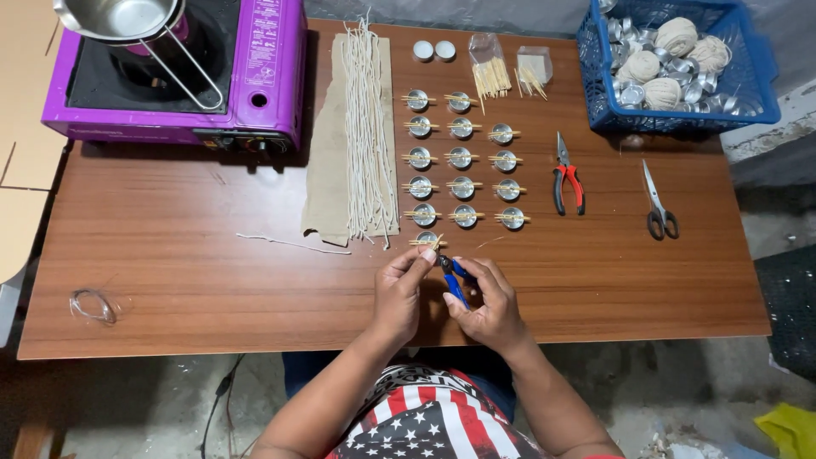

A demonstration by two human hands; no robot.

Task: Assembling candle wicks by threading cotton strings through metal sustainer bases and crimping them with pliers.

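Observation:
My right hand [486,304] grips small blue-handled pliers [453,279], jaws pointing up toward a small metal cup [427,240] with a stick laid across its rim. My left hand [401,289] has its fingertips pinched together just below that cup, right beside the plier jaws; what it pinches is too small to tell. Above, several more metal cups [463,187] with sticks across them stand in three columns on the brown wooden table [170,255]. A bundle of white wicks [367,127] lies on a beige cloth left of the cups.
A purple portable stove [255,85] with a steel pot [119,17] sits at the back left. Red-handled pliers [568,178] and scissors [659,204] lie to the right. A blue basket [756,76] holds string balls and cups. Two bags of sticks [491,72] and a loose wick [289,245] lie nearby.

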